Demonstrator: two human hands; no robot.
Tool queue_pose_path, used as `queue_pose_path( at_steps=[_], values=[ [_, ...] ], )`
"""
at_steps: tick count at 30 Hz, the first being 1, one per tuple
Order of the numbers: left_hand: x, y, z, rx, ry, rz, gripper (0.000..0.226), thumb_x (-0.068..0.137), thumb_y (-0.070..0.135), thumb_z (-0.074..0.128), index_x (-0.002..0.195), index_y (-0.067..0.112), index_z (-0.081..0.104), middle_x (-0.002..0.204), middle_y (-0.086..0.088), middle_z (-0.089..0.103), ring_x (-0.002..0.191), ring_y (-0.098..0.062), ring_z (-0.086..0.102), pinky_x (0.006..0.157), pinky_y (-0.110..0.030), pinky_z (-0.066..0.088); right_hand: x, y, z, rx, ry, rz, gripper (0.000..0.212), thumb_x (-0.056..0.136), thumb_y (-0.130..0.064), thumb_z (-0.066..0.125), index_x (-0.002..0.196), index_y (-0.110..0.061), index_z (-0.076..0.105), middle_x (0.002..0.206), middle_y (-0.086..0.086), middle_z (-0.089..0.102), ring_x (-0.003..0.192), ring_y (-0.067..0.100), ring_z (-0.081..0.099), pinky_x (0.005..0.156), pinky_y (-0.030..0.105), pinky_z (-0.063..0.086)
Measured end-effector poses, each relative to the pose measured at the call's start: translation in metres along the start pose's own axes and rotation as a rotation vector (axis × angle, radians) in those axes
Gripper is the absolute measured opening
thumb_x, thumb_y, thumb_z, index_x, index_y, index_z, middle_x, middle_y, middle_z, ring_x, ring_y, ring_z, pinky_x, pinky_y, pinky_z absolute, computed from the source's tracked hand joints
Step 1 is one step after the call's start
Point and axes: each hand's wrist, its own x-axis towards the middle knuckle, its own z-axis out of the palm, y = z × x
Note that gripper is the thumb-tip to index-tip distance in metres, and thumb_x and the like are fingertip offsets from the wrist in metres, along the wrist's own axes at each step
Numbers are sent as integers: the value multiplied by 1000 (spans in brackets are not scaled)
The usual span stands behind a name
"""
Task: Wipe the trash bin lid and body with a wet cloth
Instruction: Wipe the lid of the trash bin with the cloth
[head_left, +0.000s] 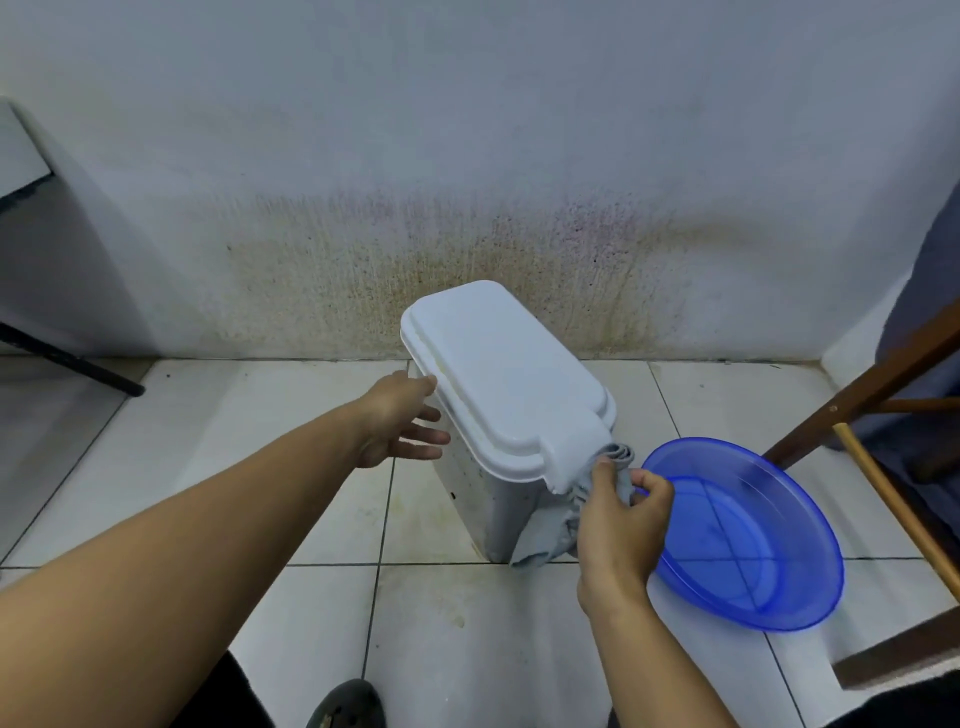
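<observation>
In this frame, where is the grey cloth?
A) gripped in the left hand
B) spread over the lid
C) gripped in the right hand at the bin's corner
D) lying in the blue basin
C: the right hand grips the grey cloth at the trash bin, below its lid.

One white rectangular plastic trash bin (483, 493), just beyond the fingers (428, 439) of the left hand (395, 423), with one flat white lid (501, 371). One grey crumpled cloth (550, 540), pinched in the fingers (652, 483) of the right hand (621, 519). One round translucent blue plastic basin (810, 597), just right of those fingers. Two bare hands. One dark shoe (345, 706), well below both.
</observation>
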Motion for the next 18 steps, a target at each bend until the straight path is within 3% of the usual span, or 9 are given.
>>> queue_pose_path(
  at_steps=[2,5,8,13,18],
  values=[
    [5,-1,2,-54,0,-11,38,110,23,49,143,4,45,119,-18,65,96,-35,74,79,-46,65,-4,1,1,-2,-18,4,28,93,-38,65,107,-20,48,98,0,61,76,14,61,54,26,40],
    [11,-4,9,-49,-29,-15,17,107,17,57,119,6,57,108,-17,67,89,-30,69,74,-40,64,-10,0,4,-58,-64,-53,36,89,-42,70,107,-22,45,101,1,59,79,14,62,53,22,41],
    [16,-5,10,-35,-48,-26,25,105,18,60,126,6,60,103,-15,67,86,-27,68,65,-34,63,-10,2,4,-136,-94,-103,39,88,-39,71,108,-22,43,106,2,56,80,12,60,50,15,39],
    [12,-7,20,-111,-46,-59,20,103,12,57,120,4,61,92,-13,65,81,-24,65,61,-31,60,10,1,0,-211,-104,-118,32,93,-41,63,107,-22,42,105,6,58,79,16,60,52,24,40],
    [-7,-22,39,-112,-151,-105,18,106,16,51,118,8,61,94,-13,71,87,-27,77,66,-36,62,44,-28,-9,-355,8,-223,27,94,-29,61,112,-19,45,118,8,51,83,22,48,63,32,34]
  ],
)
